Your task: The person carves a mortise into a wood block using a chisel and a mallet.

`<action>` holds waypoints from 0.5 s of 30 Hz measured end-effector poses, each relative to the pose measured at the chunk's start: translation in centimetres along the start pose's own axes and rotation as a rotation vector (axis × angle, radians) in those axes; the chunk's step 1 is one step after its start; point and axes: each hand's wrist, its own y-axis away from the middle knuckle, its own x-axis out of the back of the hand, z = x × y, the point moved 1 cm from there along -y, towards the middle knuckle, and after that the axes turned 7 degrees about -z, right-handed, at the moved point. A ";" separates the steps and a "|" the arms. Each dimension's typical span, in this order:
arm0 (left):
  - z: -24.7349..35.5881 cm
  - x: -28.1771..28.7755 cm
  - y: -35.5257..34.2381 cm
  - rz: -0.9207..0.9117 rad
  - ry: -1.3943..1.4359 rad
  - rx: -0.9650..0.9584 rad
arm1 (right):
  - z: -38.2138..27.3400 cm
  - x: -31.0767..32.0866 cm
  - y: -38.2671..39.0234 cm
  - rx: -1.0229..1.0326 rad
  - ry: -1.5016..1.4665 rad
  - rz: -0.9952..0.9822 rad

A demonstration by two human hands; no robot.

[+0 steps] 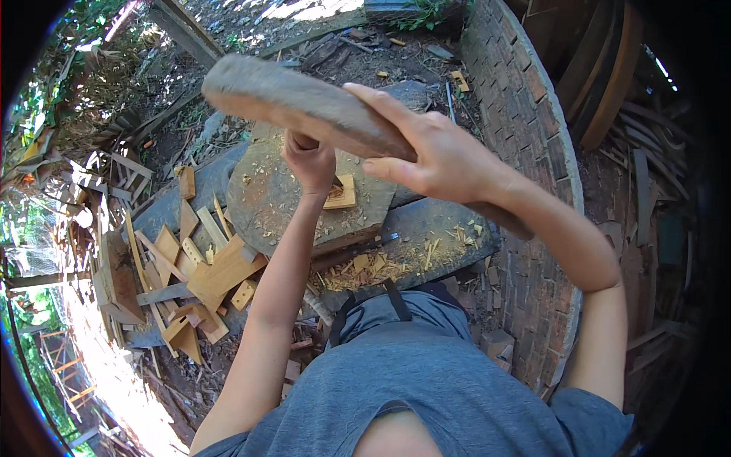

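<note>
My right hand point(438, 156) is wrapped round a thick, worn wooden club point(297, 103), raised slantwise across the view. Below the club's left part, my left hand point(311, 164) is closed round the brown handle of what looks like a chisel point(306, 142). The club hides the top of that handle, and most of the blade is out of sight. Beside the left hand, a small pale wooden block point(343, 196) with a cut hollow lies on a broad round chopping block point(266, 194). Wood chips are scattered around it.
Cut boards and offcuts point(225, 270) are piled at the left. Shavings point(426, 255) cover the dark bench point(415, 217) near my waist, where a metal-tipped tool point(390, 238) also lies. A curved brick wall point(533, 152) closes off the right side, with timber stacked behind it.
</note>
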 end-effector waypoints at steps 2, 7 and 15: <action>1.6 -0.1 -0.3 0.021 -0.027 0.064 | 2.0 -2.5 1.3 0.036 -0.261 0.253; 2.6 -0.5 -1.2 0.003 -0.001 0.193 | 11.3 -12.8 6.2 -0.326 -0.149 0.501; 2.3 -0.9 -1.1 0.049 0.001 0.209 | 19.3 -29.0 16.2 -0.783 0.028 0.218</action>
